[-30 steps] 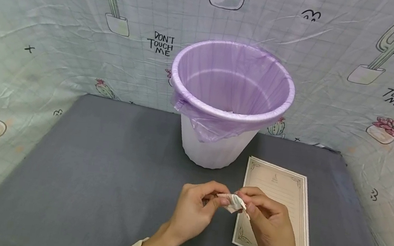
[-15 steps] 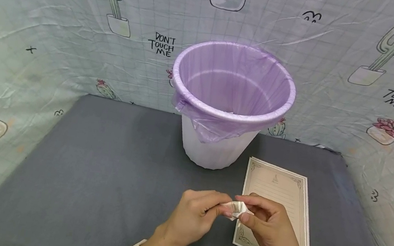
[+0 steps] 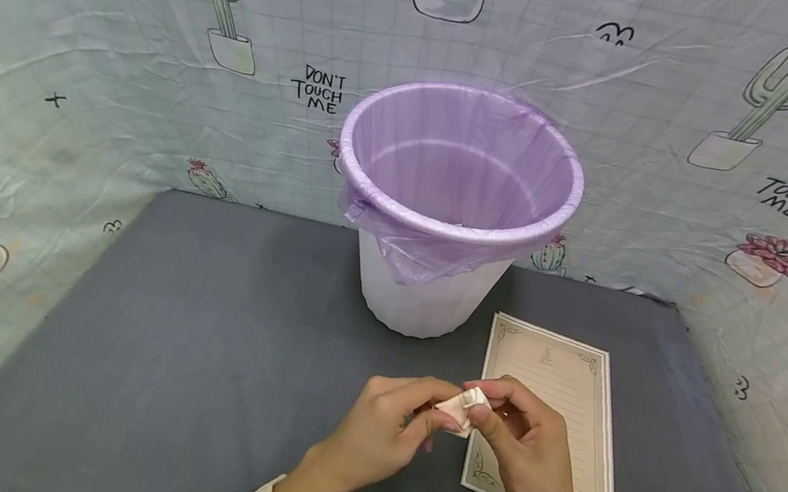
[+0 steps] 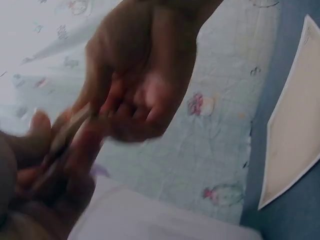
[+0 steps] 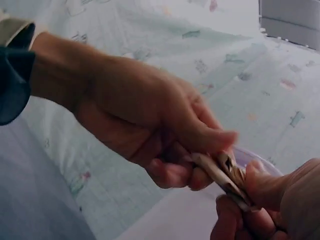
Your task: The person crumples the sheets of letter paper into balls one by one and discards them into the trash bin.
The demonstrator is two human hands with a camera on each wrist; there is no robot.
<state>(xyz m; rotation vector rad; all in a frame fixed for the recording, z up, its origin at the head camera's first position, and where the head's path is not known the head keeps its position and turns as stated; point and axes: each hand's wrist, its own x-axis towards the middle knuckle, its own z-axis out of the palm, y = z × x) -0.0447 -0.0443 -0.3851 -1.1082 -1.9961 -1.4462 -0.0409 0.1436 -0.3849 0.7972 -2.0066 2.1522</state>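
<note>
Between the two hands is a small cream piece of folded paper (image 3: pixel 457 411), creased into a compact wad. My left hand (image 3: pixel 388 422) pinches its left side between thumb and fingers. On the other side, my right hand (image 3: pixel 525 445) pinches it with the thumb on top. Both hands are above the table, the right one over a stack of cream letter paper (image 3: pixel 551 369) with ruled lines and an ornate border. In the right wrist view the folded paper (image 5: pixel 225 177) shows layered edges and dark markings. The left wrist view is blurred, and fingers cover much of the wad there.
Behind the hands stands a white bin (image 3: pixel 425 297) with a purple liner (image 3: pixel 423 254) folded over its rim. A small whitish bit shows low inside it. The grey table (image 3: pixel 197 353) is enclosed by a cactus-print cloth (image 3: pixel 123 73) at the back and sides.
The fingers have shifted their grip and turned the paper, which looks more tightly folded than a second ago. The bin and letter paper have stayed in place; the head view has shifted slightly.
</note>
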